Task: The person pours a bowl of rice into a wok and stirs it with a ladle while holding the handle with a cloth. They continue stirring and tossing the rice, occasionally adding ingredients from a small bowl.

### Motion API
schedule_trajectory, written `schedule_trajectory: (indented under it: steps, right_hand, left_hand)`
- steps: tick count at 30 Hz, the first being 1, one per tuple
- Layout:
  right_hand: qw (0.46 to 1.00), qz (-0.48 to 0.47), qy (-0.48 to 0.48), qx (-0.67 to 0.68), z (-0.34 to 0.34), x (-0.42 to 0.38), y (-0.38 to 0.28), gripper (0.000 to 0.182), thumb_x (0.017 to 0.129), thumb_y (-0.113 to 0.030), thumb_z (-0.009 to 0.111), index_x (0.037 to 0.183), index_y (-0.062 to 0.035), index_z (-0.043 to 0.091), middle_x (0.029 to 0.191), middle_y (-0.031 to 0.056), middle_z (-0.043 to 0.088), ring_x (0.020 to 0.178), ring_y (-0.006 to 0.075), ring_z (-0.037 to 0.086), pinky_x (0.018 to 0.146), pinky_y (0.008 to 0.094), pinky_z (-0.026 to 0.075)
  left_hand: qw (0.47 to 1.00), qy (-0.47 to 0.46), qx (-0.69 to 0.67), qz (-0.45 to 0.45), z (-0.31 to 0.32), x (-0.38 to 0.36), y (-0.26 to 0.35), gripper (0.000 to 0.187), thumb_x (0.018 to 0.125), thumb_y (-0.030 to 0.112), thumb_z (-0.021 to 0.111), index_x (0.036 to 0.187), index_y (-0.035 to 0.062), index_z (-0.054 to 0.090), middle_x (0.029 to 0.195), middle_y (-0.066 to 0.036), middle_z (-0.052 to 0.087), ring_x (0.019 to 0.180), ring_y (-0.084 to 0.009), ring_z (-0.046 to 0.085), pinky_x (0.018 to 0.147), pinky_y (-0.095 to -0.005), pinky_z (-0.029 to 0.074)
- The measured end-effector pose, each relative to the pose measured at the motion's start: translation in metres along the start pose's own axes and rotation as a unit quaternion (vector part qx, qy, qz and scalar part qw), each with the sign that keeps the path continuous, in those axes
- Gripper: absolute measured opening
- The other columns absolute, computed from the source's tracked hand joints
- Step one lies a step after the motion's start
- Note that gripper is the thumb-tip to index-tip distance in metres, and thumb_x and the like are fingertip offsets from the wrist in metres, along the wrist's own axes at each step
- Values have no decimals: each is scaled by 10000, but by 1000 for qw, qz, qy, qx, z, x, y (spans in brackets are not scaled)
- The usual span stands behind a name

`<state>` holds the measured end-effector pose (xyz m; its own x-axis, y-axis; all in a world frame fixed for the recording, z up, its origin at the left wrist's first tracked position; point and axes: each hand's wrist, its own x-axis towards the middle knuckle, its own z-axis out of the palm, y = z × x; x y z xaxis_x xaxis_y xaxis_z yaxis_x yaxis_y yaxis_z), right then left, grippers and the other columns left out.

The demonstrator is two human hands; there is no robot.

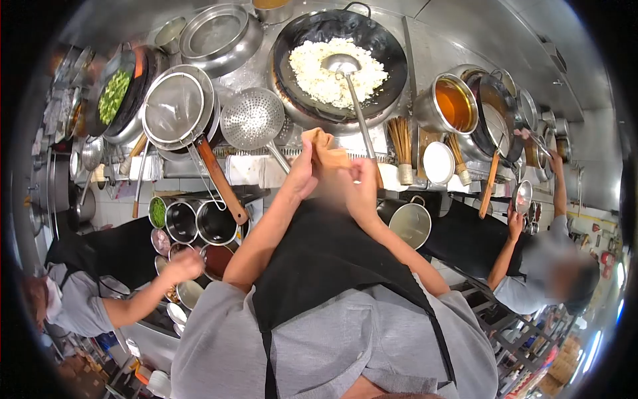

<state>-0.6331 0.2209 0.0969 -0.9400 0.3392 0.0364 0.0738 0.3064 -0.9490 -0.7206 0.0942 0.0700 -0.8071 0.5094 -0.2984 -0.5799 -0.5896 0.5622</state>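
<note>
A folded tan cloth (325,154) is up in front of my chest, at the near edge of the stove. My left hand (302,178) grips its left side. At its lower right, my right hand (362,189) is closed with the fingertips at the cloth's edge. Just beyond sits a black wok (392,63) of pale fried rice (312,70). A steel ladle (355,100) lies in it, its bowl on the rice and its handle slanting down past my right hand. A perforated skimmer (252,118) rests left of the cloth.
Bamboo brushes (401,146), a white round lid (438,163) and a steel pot of amber liquid (457,106) stand right. Wire strainers (174,106) lie left. One co-worker's hand (185,265) reaches over pots at left; another co-worker (531,266) holds a small bowl at right.
</note>
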Motion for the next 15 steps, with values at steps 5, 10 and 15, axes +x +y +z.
schedule_trajectory:
  steps: [5, 10, 15]
  right_hand:
    - [984, -80, 156, 28, -37, -24, 16, 214, 914, -83, 624, 1063, -11, 487, 910, 65, 465, 840, 151, 465, 797, 299, 416]
    - [993, -67, 70, 71, -58, -37, 29, 141, 961, -85, 560, 1069, 0, 524, 984, 80, 547, 867, 152, 551, 768, 287, 457]
    - [988, -138, -25, 69, -59, -23, 34, 148, 936, -40, 543, 1072, 14, 565, 1025, 129, 583, 854, 222, 575, 725, 289, 468]
  left_hand:
    - [996, 1, 82, -37, 24, 10, -6, 361, 1003, 375, 544, 1245, 108, 573, 1121, 3, 647, 1028, -158, 634, 891, -318, 515]
    - [798, -185, 555, 148, 45, -1, -37, 511, 875, 231, 595, 1319, -3, 500, 1116, -97, 627, 1070, -214, 597, 963, -341, 454]
    - [946, -54, 312, -69, 45, -28, -50, 541, 833, 160, 569, 1335, 4, 442, 1032, -87, 609, 999, -210, 602, 915, -319, 480]
